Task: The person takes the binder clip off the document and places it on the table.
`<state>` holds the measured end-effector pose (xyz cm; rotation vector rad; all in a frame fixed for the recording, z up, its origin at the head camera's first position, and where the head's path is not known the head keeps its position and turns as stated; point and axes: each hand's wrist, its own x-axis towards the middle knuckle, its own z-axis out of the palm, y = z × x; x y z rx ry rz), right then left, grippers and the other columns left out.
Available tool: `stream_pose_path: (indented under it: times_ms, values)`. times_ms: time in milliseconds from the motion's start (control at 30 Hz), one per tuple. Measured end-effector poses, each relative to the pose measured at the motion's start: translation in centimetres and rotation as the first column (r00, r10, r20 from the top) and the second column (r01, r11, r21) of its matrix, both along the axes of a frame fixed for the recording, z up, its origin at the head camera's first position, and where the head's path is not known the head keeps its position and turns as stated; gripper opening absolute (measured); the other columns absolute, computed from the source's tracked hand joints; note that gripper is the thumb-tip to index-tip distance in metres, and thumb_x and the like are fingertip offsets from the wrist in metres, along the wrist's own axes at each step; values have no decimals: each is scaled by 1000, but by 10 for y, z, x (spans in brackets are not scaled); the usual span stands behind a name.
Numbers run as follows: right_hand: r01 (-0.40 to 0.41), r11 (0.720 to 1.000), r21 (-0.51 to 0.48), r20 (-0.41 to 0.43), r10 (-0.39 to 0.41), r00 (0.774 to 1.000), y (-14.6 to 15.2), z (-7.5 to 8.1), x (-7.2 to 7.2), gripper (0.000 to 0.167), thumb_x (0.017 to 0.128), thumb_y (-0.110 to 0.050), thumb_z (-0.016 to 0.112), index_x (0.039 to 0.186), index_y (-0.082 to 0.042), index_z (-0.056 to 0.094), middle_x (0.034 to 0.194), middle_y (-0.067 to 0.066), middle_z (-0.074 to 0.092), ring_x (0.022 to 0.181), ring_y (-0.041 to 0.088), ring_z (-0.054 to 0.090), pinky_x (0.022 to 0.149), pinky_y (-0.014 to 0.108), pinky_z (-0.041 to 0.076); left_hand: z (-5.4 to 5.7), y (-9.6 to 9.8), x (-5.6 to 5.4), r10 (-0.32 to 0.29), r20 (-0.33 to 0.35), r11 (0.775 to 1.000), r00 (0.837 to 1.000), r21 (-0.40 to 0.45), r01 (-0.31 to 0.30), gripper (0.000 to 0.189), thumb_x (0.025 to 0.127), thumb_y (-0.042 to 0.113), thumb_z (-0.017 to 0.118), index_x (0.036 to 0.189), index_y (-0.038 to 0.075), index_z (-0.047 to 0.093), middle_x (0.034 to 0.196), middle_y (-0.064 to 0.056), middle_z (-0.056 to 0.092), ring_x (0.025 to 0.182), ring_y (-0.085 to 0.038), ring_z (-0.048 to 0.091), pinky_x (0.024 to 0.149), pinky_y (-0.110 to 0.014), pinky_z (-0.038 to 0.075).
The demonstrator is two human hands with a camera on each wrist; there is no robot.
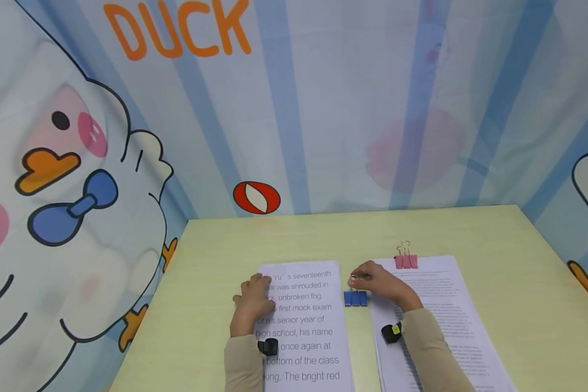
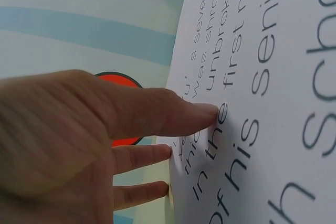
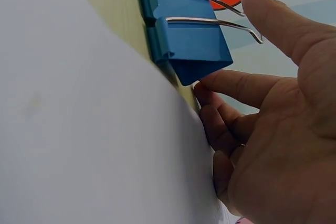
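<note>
My left hand [image 1: 251,301] rests on the left paper stack [image 1: 313,321], which carries large print. In the left wrist view its thumb [image 2: 173,111] presses on the printed face, while other fingers [image 2: 142,158] lie at the sheet's edge. Between the two stacks is a blue binder clip [image 1: 355,298]. My right hand [image 1: 379,280] pinches this clip by its silver handles. The right wrist view shows the clip's blue body [image 3: 186,24] close up, the thumb near the handle ends and the index finger at the lower corner.
A second paper stack [image 1: 436,305] with small print lies on the right, under the right forearm. A pink binder clip [image 1: 406,261] is at its top edge. Both lie on a pale yellow table [image 1: 215,245], with a duck-print curtain [image 1: 323,109] behind.
</note>
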<state>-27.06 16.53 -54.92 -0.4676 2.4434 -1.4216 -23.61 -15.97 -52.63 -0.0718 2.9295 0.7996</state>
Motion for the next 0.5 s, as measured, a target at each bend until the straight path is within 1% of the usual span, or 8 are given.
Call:
stream_pose_path:
  times_ms: [200,300,500]
  values:
    - [13,1000,16,11,-13,1000,1,0,0,42,95,-27,69,120,7,65,118,16,57,109,31,53,96,47,42,1,1,0,9,7,1000,1000,3,-9,62,79,0,76,138,1,58,153,-22,41,136,-48,33,102,-71,26]
    - [19,1000,19,15,-19,1000,1,1,-1,44,95,-28,70,122,7,64,119,16,58,111,31,53,97,48,42,3,3,0,7,5,1000,1000,-24,-6,61,79,1,76,138,1,58,152,-23,42,136,-48,35,101,-70,27]
    - [6,999,39,-24,-5,1000,0,2,-2,47,91,-26,74,123,9,64,120,19,62,112,34,56,98,51,43,8,9,1,-17,2,997,1000,-73,17,56,80,4,76,133,-1,61,150,-26,43,134,-51,39,101,-74,26]
